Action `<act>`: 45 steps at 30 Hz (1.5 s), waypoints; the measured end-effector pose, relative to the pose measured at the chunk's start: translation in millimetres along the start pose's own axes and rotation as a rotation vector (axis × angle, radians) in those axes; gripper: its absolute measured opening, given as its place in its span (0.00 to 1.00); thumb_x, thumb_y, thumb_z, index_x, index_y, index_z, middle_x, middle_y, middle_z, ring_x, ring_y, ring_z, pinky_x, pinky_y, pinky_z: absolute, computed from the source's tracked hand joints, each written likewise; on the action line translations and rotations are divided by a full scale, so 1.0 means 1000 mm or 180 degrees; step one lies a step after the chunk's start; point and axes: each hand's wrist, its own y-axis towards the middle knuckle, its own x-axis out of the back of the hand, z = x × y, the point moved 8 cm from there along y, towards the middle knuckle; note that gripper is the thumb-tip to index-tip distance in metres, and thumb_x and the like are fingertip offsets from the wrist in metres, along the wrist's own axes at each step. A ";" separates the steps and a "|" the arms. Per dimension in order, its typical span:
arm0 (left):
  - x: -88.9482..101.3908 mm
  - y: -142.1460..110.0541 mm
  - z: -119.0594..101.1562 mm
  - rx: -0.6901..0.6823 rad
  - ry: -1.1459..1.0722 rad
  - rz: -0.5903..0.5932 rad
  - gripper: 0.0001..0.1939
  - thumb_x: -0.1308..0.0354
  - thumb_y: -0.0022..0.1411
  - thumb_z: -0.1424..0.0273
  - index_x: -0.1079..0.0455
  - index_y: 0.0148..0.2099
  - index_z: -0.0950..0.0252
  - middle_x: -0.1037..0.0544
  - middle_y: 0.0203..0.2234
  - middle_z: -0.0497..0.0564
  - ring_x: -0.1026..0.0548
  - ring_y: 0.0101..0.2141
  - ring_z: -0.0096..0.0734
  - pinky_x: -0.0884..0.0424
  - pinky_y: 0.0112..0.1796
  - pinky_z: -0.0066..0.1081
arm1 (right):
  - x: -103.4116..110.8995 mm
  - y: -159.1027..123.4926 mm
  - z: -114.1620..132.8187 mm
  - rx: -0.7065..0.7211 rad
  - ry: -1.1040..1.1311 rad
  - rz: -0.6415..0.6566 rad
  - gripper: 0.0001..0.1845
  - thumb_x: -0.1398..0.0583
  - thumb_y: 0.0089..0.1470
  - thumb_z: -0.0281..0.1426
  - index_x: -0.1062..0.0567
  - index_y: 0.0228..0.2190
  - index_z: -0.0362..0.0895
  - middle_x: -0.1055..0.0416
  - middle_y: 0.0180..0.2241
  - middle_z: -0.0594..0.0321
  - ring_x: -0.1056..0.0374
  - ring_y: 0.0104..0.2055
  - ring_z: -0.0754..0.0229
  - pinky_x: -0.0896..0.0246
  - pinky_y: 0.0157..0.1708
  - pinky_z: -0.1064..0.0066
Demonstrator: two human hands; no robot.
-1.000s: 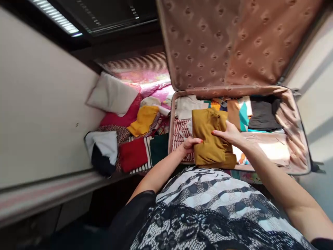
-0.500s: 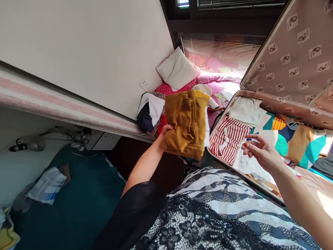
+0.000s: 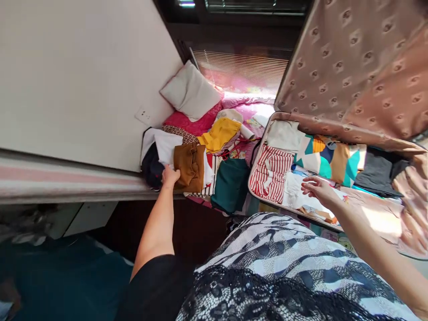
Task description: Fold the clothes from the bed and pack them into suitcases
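My left hand (image 3: pixel 170 175) is at the left edge of a folded mustard-brown garment (image 3: pixel 190 167), its thumb against the cloth and its fingers apart from the thumb. That garment lies on a pile of clothes, partly over a white piece with red marks. Just left of the hand are a navy garment (image 3: pixel 151 167) and a white cloth (image 3: pixel 169 143). My right hand (image 3: pixel 319 191) hovers with loosely bent, empty fingers above white clothing (image 3: pixel 294 191) in the open suitcase (image 3: pixel 251 183).
Red-striped clothing (image 3: pixel 272 171), a colourful patterned piece (image 3: pixel 334 158) and dark grey clothing (image 3: pixel 374 171) fill the suitcase. Yellow cloth (image 3: pixel 220 133), dark green cloth (image 3: pixel 230 185) and a pale cushion (image 3: pixel 192 91) lie left of it. A white panel (image 3: pixel 83 80) stands at left.
My left hand has lowered the mustard-brown garment leftward onto the pile, uncovering the yellow and green cloths. My right hand stays over the suitcase, and the view has swung right.
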 end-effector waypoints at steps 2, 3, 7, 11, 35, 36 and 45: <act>0.014 -0.010 -0.017 0.0050 0.0230 -0.0602 0.33 0.41 0.63 0.73 0.38 0.70 0.71 0.33 0.65 0.75 0.33 0.65 0.71 0.35 0.61 0.67 | 0.015 0.010 -0.013 -0.0083 0.0097 -0.0117 0.36 0.23 0.34 0.51 0.26 0.39 0.42 0.21 0.33 0.52 0.25 0.32 0.56 0.36 0.28 0.70; 0.018 -0.019 -0.037 -0.0155 0.0236 -0.0845 0.32 0.42 0.64 0.74 0.37 0.69 0.71 0.34 0.66 0.73 0.34 0.66 0.69 0.36 0.62 0.66 | 0.019 0.016 -0.019 -0.0113 0.0145 -0.0139 0.35 0.22 0.34 0.49 0.26 0.38 0.42 0.22 0.34 0.52 0.24 0.33 0.56 0.36 0.29 0.70; -0.012 -0.088 -0.163 -0.1982 -0.0177 -0.0743 0.24 0.45 0.65 0.77 0.30 0.63 0.69 0.27 0.59 0.66 0.30 0.63 0.52 0.35 0.65 0.52 | 0.003 0.046 -0.026 -0.0028 0.0337 0.0159 0.31 0.22 0.31 0.47 0.25 0.31 0.42 0.24 0.32 0.55 0.27 0.34 0.59 0.32 0.34 0.69; -0.097 -0.187 -0.273 -0.3351 -0.0240 0.0397 0.22 0.45 0.66 0.77 0.26 0.61 0.66 0.24 0.58 0.61 0.27 0.60 0.42 0.32 0.63 0.41 | -0.037 0.078 0.000 0.0578 0.0516 0.0312 0.32 0.23 0.32 0.49 0.26 0.32 0.43 0.25 0.33 0.57 0.31 0.34 0.59 0.31 0.38 0.66; -0.173 -0.250 -0.345 -0.4569 0.1608 0.0794 0.43 0.36 0.61 0.76 0.42 0.76 0.64 0.44 0.75 0.64 0.50 0.76 0.55 0.48 0.71 0.55 | -0.120 0.077 0.022 0.2015 -0.1990 -0.0491 0.21 0.37 0.57 0.35 0.21 0.51 0.41 0.30 0.56 0.42 0.41 0.58 0.38 0.40 0.54 0.50; -0.178 -0.249 -0.348 -0.4639 0.1729 0.0887 0.44 0.37 0.61 0.78 0.43 0.77 0.62 0.45 0.76 0.62 0.52 0.76 0.56 0.49 0.71 0.57 | -0.125 0.074 0.022 0.2282 -0.2094 -0.0307 0.21 0.36 0.55 0.32 0.21 0.51 0.41 0.32 0.59 0.42 0.42 0.60 0.38 0.41 0.56 0.49; -0.209 -0.254 -0.339 -0.4911 0.2289 0.1484 0.28 0.38 0.61 0.79 0.27 0.63 0.64 0.22 0.57 0.64 0.34 0.68 0.53 0.60 0.72 0.65 | -0.104 0.077 -0.011 0.2367 -0.1565 -0.0644 0.44 0.41 0.50 0.24 0.39 0.69 0.35 0.40 0.67 0.35 0.45 0.70 0.37 0.45 0.67 0.42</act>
